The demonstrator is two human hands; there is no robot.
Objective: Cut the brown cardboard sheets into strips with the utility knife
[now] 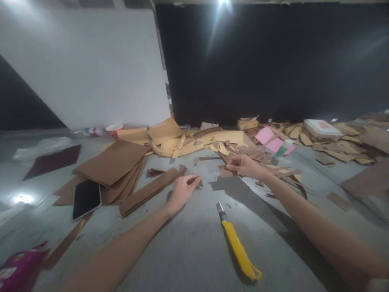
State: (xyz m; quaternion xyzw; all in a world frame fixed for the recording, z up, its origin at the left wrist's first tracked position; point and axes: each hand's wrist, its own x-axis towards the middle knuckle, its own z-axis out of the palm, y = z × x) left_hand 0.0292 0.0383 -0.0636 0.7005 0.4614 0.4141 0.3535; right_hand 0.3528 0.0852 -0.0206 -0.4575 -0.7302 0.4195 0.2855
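My left hand reaches out over the grey floor and pinches a small brown cardboard scrap between thumb and fingers. My right hand is further out, fingers closed on another small brown cardboard piece at the edge of a heap of scraps. A yellow utility knife lies on the floor between my forearms, blade end pointing away from me. A long brown cardboard strip lies just left of my left hand.
A stack of brown cardboard sheets and a dark phone lie at left. Tan offcuts, pink paper and a white box line the far wall. A magenta packet sits at bottom left.
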